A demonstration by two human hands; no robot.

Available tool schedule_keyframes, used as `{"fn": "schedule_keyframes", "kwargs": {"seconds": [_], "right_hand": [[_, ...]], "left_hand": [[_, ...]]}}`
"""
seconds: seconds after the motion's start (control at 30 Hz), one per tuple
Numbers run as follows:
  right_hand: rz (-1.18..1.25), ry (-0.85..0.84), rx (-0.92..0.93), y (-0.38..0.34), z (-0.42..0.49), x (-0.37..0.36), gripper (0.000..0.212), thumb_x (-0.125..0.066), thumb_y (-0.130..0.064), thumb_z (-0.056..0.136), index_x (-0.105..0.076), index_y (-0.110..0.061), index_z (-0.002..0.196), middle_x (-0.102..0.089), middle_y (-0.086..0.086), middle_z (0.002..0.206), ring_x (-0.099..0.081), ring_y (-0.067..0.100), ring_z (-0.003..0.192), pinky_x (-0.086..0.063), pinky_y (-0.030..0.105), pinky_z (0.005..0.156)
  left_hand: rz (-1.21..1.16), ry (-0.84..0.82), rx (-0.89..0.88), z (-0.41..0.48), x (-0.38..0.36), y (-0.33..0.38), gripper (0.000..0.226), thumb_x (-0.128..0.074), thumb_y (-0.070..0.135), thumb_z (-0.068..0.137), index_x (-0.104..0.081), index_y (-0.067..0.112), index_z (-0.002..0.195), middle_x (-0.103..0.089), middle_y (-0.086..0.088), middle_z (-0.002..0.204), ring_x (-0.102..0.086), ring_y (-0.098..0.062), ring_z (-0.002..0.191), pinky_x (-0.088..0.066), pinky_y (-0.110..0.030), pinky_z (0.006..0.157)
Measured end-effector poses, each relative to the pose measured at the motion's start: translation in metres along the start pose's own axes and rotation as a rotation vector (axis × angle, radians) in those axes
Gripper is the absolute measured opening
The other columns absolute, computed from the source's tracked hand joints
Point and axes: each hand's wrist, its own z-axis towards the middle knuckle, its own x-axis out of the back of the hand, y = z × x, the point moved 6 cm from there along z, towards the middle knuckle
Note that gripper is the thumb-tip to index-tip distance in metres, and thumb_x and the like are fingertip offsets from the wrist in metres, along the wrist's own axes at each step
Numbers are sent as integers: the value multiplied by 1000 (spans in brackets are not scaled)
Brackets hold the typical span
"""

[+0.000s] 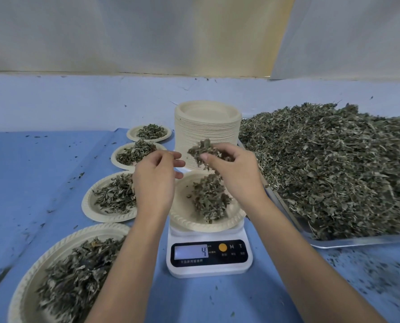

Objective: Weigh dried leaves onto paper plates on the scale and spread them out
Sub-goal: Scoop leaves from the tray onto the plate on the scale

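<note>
A white digital scale (209, 257) stands in the middle of the blue table and its display reads 4. A beige paper plate (235, 216) sits on it with a small mound of dried leaves (208, 197). My right hand (236, 173) hovers above this plate and grips a clump of dried leaves (202, 149). My left hand (156, 178) is beside it, to the left of the plate, with loosely curled fingers that hold nothing I can see.
Several filled paper plates (94, 208) line up on the left, from near to far. A tall stack of paper plates (207, 127) stands behind the scale. A metal tray (357, 241) heaped with dried leaves (334, 164) fills the right. Crumbs litter the blue table (31, 171).
</note>
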Motion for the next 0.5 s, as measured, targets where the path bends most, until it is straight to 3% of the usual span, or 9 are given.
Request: {"fn": "schedule_keyframes", "kwargs": {"seconds": [0.1, 0.27, 0.5], "right_hand": [[165, 65, -28, 1, 0, 5, 21, -79, -19, 75, -67, -36, 74, -69, -16, 69, -61, 0, 64, -50, 17, 61], [217, 73, -35, 3, 1, 4, 23, -79, -16, 75, -66, -35, 77, -71, -14, 80, -66, 1, 79, -52, 17, 73], [83, 53, 6, -2, -2, 2, 21, -77, -19, 78, -67, -36, 86, -70, -14, 89, -64, 4, 88, -51, 22, 83]], "left_hand": [[-7, 0, -1, -1, -1, 0, 26, -45, 17, 92, -68, 22, 79, -71, 7, 73, -57, -3, 51, -40, -23, 57], [-3, -32, -3, -3, -5, 2, 26, -45, 18, 92, -67, 23, 79, -71, 7, 75, -58, -1, 50, -40, -21, 56], [-40, -38, 37, -3, -7, -1, 24, -45, 19, 93, -68, 21, 86, -71, 5, 81, -60, -3, 58, -42, -24, 60]]}}
